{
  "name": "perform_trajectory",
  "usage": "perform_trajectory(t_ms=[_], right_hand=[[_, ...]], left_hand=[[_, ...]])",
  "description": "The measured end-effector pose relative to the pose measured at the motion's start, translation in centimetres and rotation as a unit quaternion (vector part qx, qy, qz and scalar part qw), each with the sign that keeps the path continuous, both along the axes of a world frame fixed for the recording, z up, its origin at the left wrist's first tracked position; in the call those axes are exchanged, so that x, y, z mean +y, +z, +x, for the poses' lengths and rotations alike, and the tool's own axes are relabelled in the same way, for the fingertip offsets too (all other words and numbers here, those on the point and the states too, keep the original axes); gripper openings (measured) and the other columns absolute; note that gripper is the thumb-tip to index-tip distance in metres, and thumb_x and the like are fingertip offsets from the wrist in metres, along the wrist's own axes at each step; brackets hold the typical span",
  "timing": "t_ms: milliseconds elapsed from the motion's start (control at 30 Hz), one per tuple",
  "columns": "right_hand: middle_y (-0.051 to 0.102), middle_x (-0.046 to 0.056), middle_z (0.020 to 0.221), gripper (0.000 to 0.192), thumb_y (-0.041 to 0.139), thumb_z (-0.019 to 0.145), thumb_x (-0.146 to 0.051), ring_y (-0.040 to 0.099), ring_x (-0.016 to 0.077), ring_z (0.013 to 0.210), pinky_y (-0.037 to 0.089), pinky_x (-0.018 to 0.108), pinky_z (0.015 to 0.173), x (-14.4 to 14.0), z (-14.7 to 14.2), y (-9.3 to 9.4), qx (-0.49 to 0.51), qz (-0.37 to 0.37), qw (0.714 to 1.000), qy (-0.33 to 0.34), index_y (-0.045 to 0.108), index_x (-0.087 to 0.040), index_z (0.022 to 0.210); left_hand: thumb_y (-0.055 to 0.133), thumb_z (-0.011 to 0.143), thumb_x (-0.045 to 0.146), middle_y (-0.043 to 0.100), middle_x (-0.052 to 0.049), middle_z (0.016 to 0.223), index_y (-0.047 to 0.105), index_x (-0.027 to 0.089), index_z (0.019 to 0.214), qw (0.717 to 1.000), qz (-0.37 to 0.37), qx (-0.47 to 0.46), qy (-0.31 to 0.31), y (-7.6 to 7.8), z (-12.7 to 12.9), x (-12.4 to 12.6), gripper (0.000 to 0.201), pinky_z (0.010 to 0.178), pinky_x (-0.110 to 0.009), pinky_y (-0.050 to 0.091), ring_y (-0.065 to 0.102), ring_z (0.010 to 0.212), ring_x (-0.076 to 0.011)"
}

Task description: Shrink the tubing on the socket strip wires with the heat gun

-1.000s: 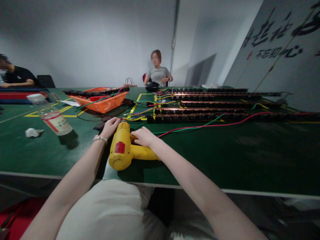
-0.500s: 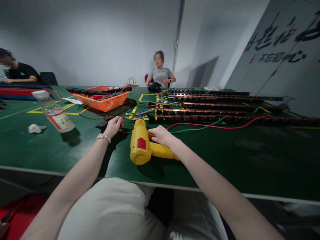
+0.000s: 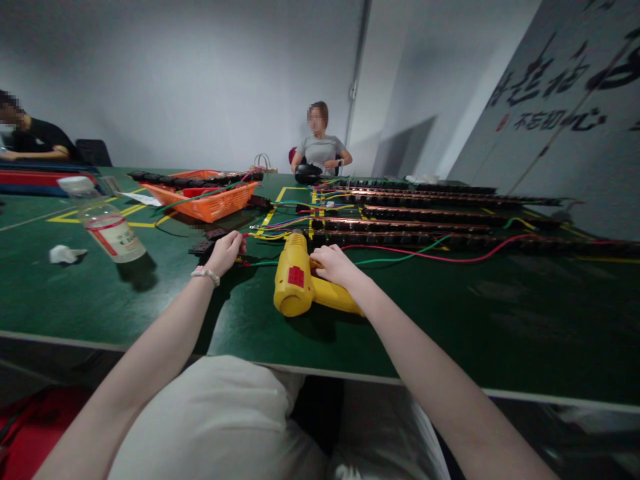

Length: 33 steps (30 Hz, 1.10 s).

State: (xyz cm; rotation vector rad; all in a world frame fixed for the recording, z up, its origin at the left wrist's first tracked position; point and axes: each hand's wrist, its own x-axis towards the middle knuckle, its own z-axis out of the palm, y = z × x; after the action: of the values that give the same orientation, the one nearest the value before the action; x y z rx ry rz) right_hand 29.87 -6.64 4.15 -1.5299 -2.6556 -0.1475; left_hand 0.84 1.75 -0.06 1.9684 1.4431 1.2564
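A yellow heat gun points away from me over the green table, its nozzle close to the ends of several coloured wires. My right hand is closed around its handle near the trigger. To the left, my left hand is closed, with bits of red and green wire showing at its fingers; the exact grip is hidden. A black part lies just beside that hand. From near it a green wire runs right, behind the heat gun.
Long black strips with copper-coloured edges lie across the table. An orange basket holds another strip. A clear bottle and crumpled tissue are at left. One person sits opposite, another at far left.
The heat gun and my right hand have shifted right and slightly away from me. My left hand has stayed almost in place.
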Motion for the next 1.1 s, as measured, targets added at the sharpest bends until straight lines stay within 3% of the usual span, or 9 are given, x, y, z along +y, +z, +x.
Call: perform_trajectory(t_ms=[233,633,1100], right_hand=[[0.066,0.01,0.106,0.017,0.057,0.088,-0.019,0.054,0.0214,0.104,0.03,0.033,0.085,-0.2,-0.6,-0.2,-0.002,0.0,1.0,0.014,0.066,-0.013,0.1],[0.067,0.01,0.106,0.017,0.059,0.088,-0.024,0.054,0.0227,0.105,0.029,0.037,0.09,-1.4,-6.3,-0.1,0.01,0.031,0.996,0.086,0.066,-0.014,0.1],[0.067,0.011,0.106,0.019,0.055,0.089,-0.024,0.054,0.0229,0.106,0.03,0.037,0.091,-1.3,-8.1,-0.1,0.004,0.028,0.994,0.104,0.065,-0.013,0.101]], left_hand=[[0.038,0.089,0.037,0.06,-0.001,0.064,0.051,0.019,0.07,1.0,0.007,0.002,-0.008,0.0,0.0,-0.1,0.029,0.067,-0.026,0.043,0.056,0.064,-0.0149],[0.056,0.075,0.058,0.051,0.003,0.058,0.043,0.021,0.072,1.0,-0.013,0.013,0.001,-0.1,0.2,-0.3,0.039,0.054,-0.025,0.033,0.045,0.056,-0.0132],[0.047,0.08,0.051,0.055,0.0,0.061,0.053,0.02,0.073,0.997,0.002,0.064,0.049,-0.5,-0.6,0.8,0.032,0.062,-0.027,0.036,0.049,0.064,-0.0162]])
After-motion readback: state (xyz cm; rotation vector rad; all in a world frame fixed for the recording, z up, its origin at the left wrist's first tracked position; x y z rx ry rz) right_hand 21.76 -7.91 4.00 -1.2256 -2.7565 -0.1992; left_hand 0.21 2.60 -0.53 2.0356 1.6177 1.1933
